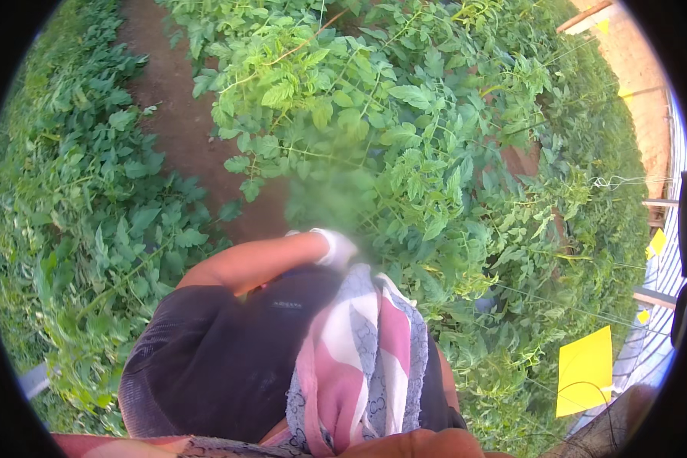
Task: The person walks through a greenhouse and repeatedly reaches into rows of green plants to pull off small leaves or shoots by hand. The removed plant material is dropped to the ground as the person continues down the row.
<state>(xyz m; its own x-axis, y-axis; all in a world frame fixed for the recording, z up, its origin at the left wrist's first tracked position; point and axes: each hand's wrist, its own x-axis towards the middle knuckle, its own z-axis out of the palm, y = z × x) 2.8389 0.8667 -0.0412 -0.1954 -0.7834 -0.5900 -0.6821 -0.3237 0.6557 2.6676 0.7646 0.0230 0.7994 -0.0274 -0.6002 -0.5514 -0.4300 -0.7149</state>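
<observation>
My left hand point(338, 249), in a white glove, is bent in front of my chest at the edge of the tomato plants point(412, 137). Its fingers are blurred and partly hidden, so I cannot tell whether they hold anything. Green leaves lie just beyond the glove, and a hazy patch covers those closest to it. My right hand is out of view; only a strip of the right arm point(450, 375) shows beside my dark shirt point(223, 360). A pink, white and grey scarf point(343, 366) hangs down over my chest.
A bare soil path point(172, 126) runs between the plants ahead and another leafy row point(91, 189) at left. Thin strings point(584, 314) cross the foliage at right. A yellow card point(585, 372) hangs at lower right, with smaller ones near the pale sheeting point(641, 349).
</observation>
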